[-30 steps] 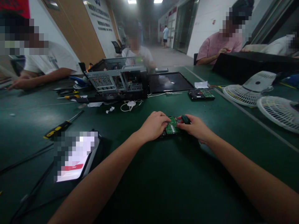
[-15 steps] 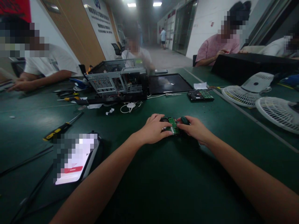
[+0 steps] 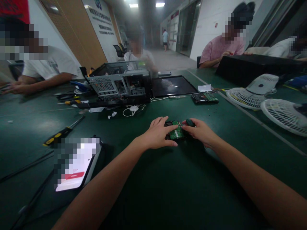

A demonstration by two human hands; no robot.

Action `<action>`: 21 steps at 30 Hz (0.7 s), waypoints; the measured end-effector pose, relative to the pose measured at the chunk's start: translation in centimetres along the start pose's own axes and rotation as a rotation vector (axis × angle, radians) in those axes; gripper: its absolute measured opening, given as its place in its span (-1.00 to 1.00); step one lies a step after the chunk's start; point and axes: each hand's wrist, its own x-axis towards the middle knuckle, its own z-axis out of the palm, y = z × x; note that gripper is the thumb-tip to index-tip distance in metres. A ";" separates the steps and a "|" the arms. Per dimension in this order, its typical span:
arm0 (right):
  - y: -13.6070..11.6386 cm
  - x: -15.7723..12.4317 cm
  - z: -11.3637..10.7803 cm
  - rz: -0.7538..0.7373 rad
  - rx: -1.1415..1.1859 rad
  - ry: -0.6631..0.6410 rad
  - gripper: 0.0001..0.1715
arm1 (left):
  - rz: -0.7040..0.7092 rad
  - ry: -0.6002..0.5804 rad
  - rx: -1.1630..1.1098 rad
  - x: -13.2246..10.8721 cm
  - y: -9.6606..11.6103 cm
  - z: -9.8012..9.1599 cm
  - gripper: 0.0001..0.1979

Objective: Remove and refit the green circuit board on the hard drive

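Observation:
A small hard drive [image 3: 176, 131] with a green circuit board facing up lies on the green table in front of me. My left hand [image 3: 157, 132] spreads over its left side, index finger reaching across the board and thumb stretched out by the near edge. At the drive's right side, my right hand [image 3: 199, 130] is closed around what looks like a screwdriver [image 3: 190, 122]; only its dark green rounded handle shows, and its blade is hidden by the fingers.
An opened computer case [image 3: 120, 86] stands behind, beside a black panel [image 3: 174, 86]. Another hard drive [image 3: 205, 98] lies to its right. White fans [image 3: 249, 94] sit farther right. At left are a yellow-black screwdriver [image 3: 59, 134] and a lit phone [image 3: 76, 169]. Several people sit around the table.
My left thumb has moved off the board towards the near edge, leaving more green showing. The right hand keeps almost the same position. The whole view has shifted slightly.

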 end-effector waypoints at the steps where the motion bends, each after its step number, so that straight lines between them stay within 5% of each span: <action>1: 0.0 0.1 -0.1 0.006 0.006 0.005 -0.64 | 0.003 -0.018 0.011 0.1 0.0 -0.1 -0.16; 7: 0.5 0.4 -0.3 -0.021 0.057 -0.031 -0.73 | 0.033 -0.045 0.071 0.2 -0.2 -0.6 -0.23; 10: 0.8 0.8 -0.9 -0.099 -0.105 -0.007 -0.76 | 0.023 -0.043 0.067 0.3 -0.2 -0.6 -0.23; 13: 1.1 1.6 -2.9 -0.216 -0.540 0.149 -0.78 | 0.021 -0.052 0.044 0.2 -0.2 -0.4 -0.22; 16: 2.0 2.9 -6.2 -0.178 -0.934 0.384 -0.73 | 0.038 -0.064 0.033 0.1 -0.2 -0.4 -0.28; 21: 4.9 5.5 -11.8 0.041 -1.048 0.586 -0.50 | 0.060 -0.070 0.047 0.0 -0.1 -0.7 -0.34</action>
